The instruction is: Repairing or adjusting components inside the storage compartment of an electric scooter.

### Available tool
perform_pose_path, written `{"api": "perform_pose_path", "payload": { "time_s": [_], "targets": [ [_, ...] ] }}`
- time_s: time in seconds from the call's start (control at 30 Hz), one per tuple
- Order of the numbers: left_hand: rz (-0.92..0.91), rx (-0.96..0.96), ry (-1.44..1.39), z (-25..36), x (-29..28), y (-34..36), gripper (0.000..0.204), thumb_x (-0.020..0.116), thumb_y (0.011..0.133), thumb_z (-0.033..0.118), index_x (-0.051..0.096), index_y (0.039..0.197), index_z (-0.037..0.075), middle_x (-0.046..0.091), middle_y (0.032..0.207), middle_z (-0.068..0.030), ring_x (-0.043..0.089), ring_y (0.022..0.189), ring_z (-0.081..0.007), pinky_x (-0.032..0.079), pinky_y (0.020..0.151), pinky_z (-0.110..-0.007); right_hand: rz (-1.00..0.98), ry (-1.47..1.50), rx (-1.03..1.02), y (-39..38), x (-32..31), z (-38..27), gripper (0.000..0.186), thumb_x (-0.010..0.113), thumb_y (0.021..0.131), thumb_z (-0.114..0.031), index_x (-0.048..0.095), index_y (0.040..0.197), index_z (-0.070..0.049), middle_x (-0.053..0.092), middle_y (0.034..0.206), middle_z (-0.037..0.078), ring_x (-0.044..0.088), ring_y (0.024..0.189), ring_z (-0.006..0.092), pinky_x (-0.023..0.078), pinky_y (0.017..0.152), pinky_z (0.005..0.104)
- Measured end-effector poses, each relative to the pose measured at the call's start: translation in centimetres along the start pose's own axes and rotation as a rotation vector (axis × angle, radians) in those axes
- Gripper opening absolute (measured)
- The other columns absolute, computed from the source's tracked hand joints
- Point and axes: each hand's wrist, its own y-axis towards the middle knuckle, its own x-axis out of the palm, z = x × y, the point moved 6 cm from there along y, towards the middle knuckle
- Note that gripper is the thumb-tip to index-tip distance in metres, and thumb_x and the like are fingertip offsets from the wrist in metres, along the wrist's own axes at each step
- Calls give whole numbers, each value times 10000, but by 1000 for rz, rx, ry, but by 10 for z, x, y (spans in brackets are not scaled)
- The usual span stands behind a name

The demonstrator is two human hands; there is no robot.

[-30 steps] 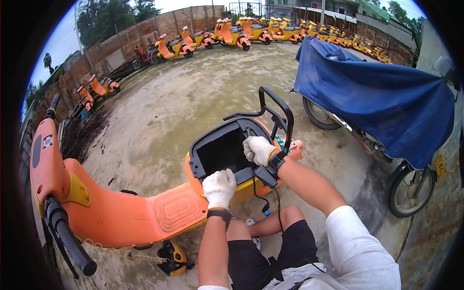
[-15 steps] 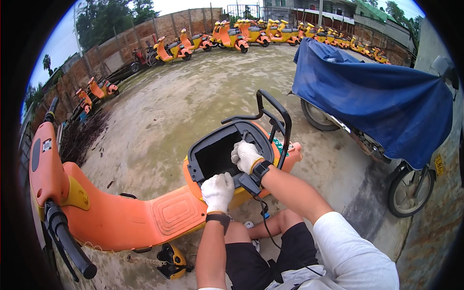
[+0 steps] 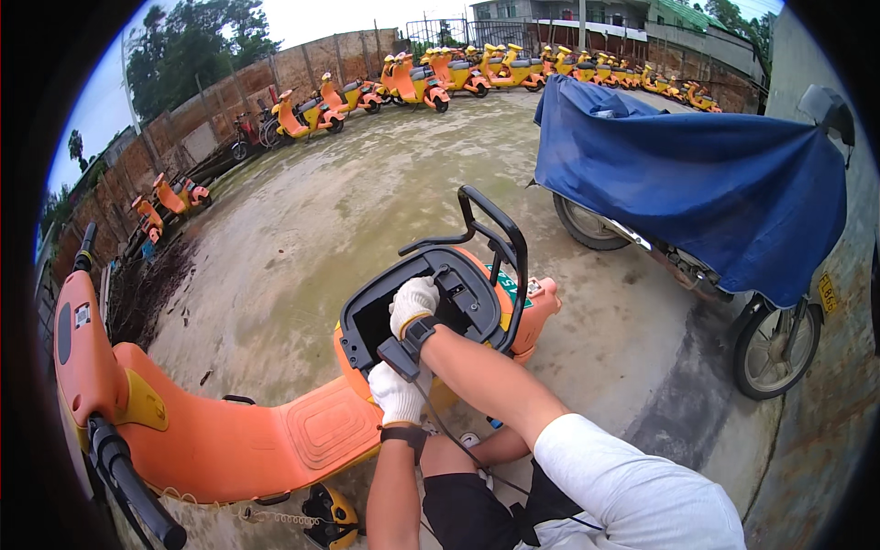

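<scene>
An orange scooter (image 3: 266, 435) stands across in front of me, its open seat compartment (image 3: 380, 275) dark inside with a black rim. My right hand (image 3: 414, 304), in a white knit glove, is over the opening with its fingers curled; what they hold, if anything, is hidden. At the compartment's near edge, my left hand (image 3: 397, 394), gloved too, has its fingers curled and partly covered by the right wrist. A black box with a cable (image 3: 399, 358) sits at my right wrist. Behind the opening rises a black tubular rack (image 3: 513, 247).
To the right stands a motorcycle under a blue cover (image 3: 678, 174). A yellow and black helmet (image 3: 332, 518) is low beside the footboard, near a coiled cord (image 3: 275, 515). Several orange and yellow scooters (image 3: 417, 82) line the brick wall (image 3: 220, 110) at the back.
My right hand has moved left across the compartment, uncovering fittings on its right side. My left hand stays by the near edge, now partly behind the right wrist. The view has shifted slightly.
</scene>
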Motion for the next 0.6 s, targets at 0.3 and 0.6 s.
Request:
{"api": "perform_pose_path", "payload": {
  "time_s": [0.3, 0.6],
  "targets": [
    [43, 177, 208, 6, -2, 1, 309, 679, 938, 340, 739, 775, 85, 734, 729, -152, 740, 700, -377, 585, 663, -466, -317, -238, -227, -52, -14, -56, 298, 448, 1136, -364, 630, 1089, -132, 659, 886, 9, 654, 683, 179, 584, 565, 365],
    [104, 154, 120, 14, -9, -1, 458, 565, 1017, 336, 722, 697, 48, 726, 741, -186, 716, 682, -397, 573, 679, -514, -204, -1711, -1104, -115, -54, -165, 420, 441, 1089, -384, 703, 1221, -83, 742, 1144, 256, 695, 1064, 487, 527, 967, 562]
  ]
}}
